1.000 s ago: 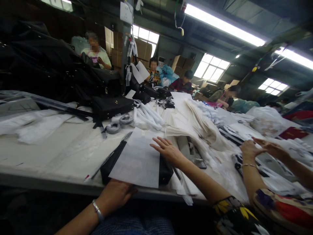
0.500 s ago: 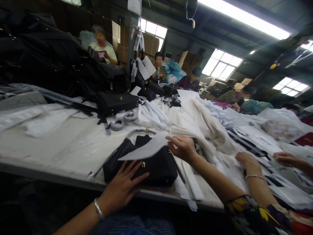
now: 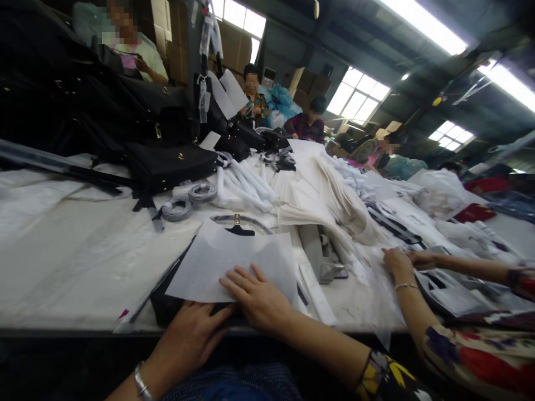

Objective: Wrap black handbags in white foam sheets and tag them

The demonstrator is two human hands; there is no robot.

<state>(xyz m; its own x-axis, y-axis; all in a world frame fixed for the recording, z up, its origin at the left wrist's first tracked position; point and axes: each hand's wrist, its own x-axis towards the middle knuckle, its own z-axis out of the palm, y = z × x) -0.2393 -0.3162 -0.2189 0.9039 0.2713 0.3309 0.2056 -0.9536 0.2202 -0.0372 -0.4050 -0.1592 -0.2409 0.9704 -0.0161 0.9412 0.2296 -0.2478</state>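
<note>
A black handbag (image 3: 167, 303) lies at the near edge of the table, mostly covered by a white paper sheet (image 3: 217, 262). Its handle with a gold clasp (image 3: 237, 221) sticks out beyond the sheet. My right hand (image 3: 257, 298) lies flat on the near part of the paper, fingers stretched out, pressing it onto the bag. My left hand (image 3: 188, 337), with a silver bracelet on the wrist, rests against the bag's near side just under the paper's edge, fingers extended.
A co-worker's two hands (image 3: 403, 260) handle flat packets on my right. Stacks of white paper (image 3: 330, 195), rolled white tubes (image 3: 246, 186), tape rolls (image 3: 188, 200) and more black bags (image 3: 167, 164) cover the table (image 3: 75, 262). Other people sit at the far end.
The paper, lifted off the bag half a second ago, is laid back over it. My right hand came down flat onto it, and my left hand slid back to the bag's near edge.
</note>
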